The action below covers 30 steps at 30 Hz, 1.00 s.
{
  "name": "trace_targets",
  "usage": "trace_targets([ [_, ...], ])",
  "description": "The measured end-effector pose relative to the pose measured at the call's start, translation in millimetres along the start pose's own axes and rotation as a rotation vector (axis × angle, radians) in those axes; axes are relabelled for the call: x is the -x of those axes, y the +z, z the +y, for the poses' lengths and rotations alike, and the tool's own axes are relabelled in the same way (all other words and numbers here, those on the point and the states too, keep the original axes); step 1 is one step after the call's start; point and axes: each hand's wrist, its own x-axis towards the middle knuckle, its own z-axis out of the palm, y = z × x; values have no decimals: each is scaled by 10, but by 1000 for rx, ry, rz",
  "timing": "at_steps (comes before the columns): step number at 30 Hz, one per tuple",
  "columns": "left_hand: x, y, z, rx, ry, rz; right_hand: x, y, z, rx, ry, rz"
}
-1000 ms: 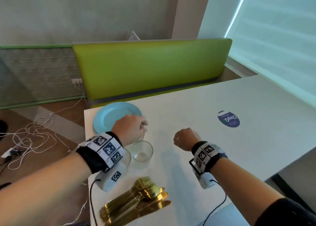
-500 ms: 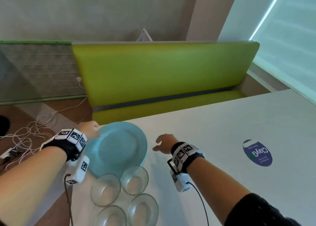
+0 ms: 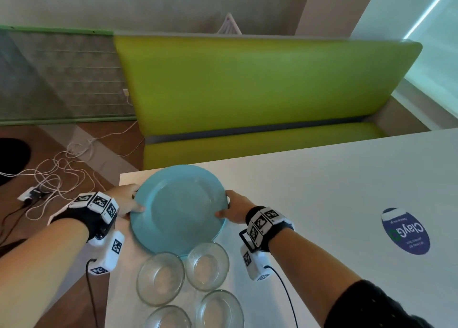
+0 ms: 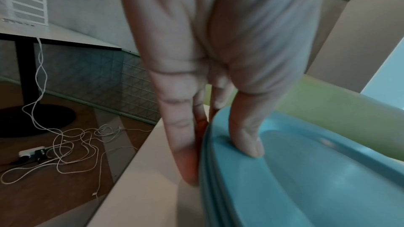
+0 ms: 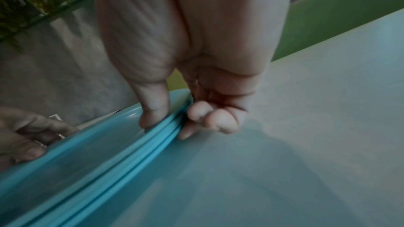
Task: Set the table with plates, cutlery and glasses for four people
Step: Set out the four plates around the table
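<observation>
Head view: white table (image 3: 322, 191), blue plate stack (image 3: 178, 208) at its near-left corner, four empty glasses (image 3: 183, 285) just in front. Left hand (image 3: 125, 200) pinches stack's left rim, thumb on top; right hand (image 3: 235, 210) pinches right rim, fingers curled under.

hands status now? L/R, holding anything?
Left hand: grips the left rim of the blue plate stack, thumb on top.
Right hand: grips the stack's right rim, thumb on top.
</observation>
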Motion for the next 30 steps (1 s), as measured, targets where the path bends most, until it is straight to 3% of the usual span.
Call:
trace_targets([
  [5, 138, -98, 191, 45, 59, 65, 102, -97, -28, -37, -50, 101],
  [10, 367, -505, 553, 25, 167, 156, 378, -374, -146, -57, -114, 247],
  [14, 845, -793, 973, -44, 267, 298, 752, -624, -205, -121, -173, 387],
  [17, 1218, -892, 1171, 49, 340, 335, 1152, -757, -184, -211, -209, 479],
  [22, 1890, -606, 1313, 497, 411, 137, 1981, -715, 71, -483, -191, 542],
  [30, 2863, 308, 1294, 694, 511, -87, 3257, -54, 755, -757, -101, 682],
])
